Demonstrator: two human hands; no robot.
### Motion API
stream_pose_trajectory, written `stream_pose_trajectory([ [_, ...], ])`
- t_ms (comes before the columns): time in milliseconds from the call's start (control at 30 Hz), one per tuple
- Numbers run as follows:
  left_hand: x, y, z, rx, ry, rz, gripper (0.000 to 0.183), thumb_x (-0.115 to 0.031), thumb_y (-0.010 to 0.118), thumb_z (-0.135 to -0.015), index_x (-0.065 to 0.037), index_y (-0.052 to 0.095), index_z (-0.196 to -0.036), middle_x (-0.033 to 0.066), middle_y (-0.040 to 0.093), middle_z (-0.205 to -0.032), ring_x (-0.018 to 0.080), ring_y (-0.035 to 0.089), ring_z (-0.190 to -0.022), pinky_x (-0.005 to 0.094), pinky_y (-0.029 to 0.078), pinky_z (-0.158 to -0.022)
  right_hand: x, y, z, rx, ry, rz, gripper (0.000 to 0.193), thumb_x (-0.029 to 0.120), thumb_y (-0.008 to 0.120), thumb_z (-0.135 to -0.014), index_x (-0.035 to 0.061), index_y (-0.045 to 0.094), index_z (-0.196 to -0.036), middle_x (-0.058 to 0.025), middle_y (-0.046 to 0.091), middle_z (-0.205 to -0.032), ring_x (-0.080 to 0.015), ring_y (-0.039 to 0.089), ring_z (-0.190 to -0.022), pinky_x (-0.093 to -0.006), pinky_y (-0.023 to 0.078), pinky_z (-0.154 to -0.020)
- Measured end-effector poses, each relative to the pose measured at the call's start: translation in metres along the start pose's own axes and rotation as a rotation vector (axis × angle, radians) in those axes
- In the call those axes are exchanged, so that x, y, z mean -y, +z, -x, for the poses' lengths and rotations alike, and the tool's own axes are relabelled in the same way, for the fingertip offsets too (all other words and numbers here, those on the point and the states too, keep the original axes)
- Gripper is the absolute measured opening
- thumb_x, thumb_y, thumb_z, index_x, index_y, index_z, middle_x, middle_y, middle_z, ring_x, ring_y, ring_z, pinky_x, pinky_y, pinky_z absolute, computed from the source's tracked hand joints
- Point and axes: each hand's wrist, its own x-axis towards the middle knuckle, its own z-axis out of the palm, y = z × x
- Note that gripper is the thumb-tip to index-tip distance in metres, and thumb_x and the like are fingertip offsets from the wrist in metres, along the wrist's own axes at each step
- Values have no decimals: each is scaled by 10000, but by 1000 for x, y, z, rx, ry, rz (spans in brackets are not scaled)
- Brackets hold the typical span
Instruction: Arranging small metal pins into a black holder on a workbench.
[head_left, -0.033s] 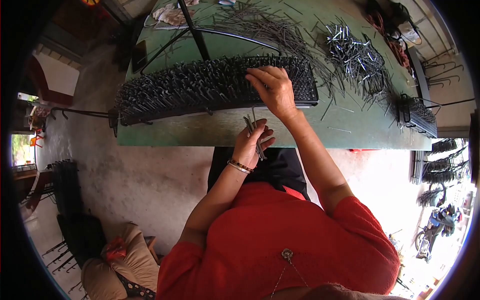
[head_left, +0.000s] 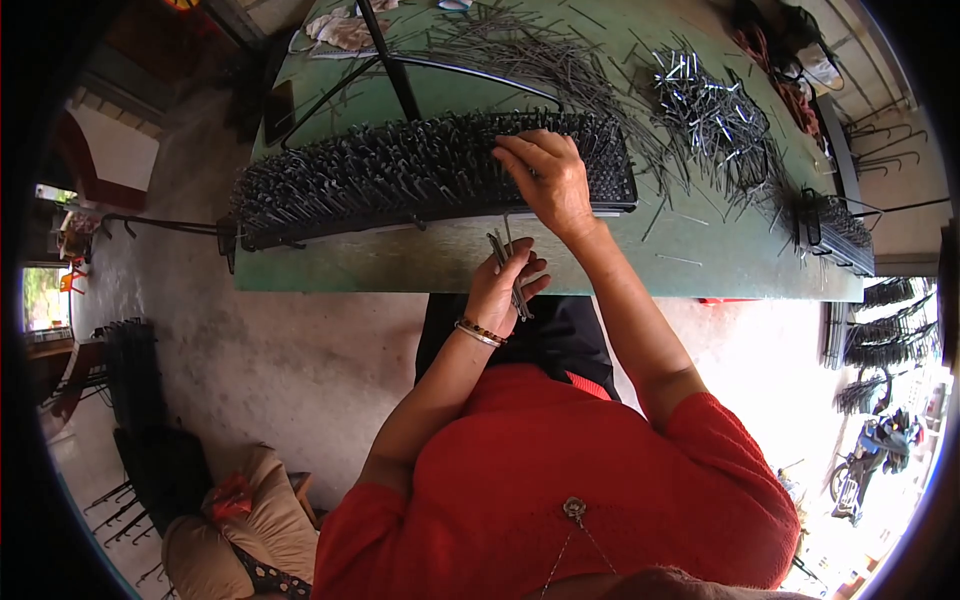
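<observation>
My left hand (head_left: 500, 280), palm up below the table's front edge, is closed round a small bundle of thin metal rods (head_left: 519, 296). One of them sticks up past the thumb. A long black rack (head_left: 330, 232) packed with upright, dark metal rods (head_left: 370, 172) stands along the front of the green table (head_left: 690, 235). Over the right half of that rack, my right hand (head_left: 548, 180) reaches in with thumb and fingertips drawn together among the rod tops. Whatever lies between those fingertips is too small and dark to make out.
Loose grey rods (head_left: 520, 55) lie scattered behind the rack. To the right is a heap of shiny bent pieces (head_left: 700, 95), and a smaller filled rack (head_left: 838, 232) sits at the right corner. A black metal frame (head_left: 400, 90) rises behind the long rack. Hooked rods (head_left: 165, 225) jut out at left.
</observation>
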Motion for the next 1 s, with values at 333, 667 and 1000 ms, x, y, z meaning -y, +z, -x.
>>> stream_pose_trajectory([
  [333, -1, 1, 1, 5, 8, -16, 263, -173, 606, -888, -35, 570, -1108, 36, 572, -953, 160, 594, -895, 314, 545, -749, -3, -2, 2, -2, 50, 22, 125, 106, 693, -769, 59, 690, -884, -61, 635, -807, -237, 594, -719, -341, 426, -645],
  [667, -1, 0, 1, 120, -44, 31, 251, -128, 498, -925, -4, 548, -1138, 58, 569, -961, 151, 573, -907, 369, 553, -802, -4, -7, -9, 148, -130, 68, 139, 74, 651, -790, 44, 665, -925, -70, 602, -819, -241, 563, -717, -339, 419, -668],
  [1000, 1, -3, -1, 102, -63, 12, 249, -120, 521, -922, -3, 545, -1140, 34, 562, -1040, 104, 511, -813, 374, 563, -799, -14, -7, -12, 260, -259, 55, 132, 88, 633, -757, 64, 656, -885, -62, 578, -805, -229, 561, -743, -333, 408, -690],
])
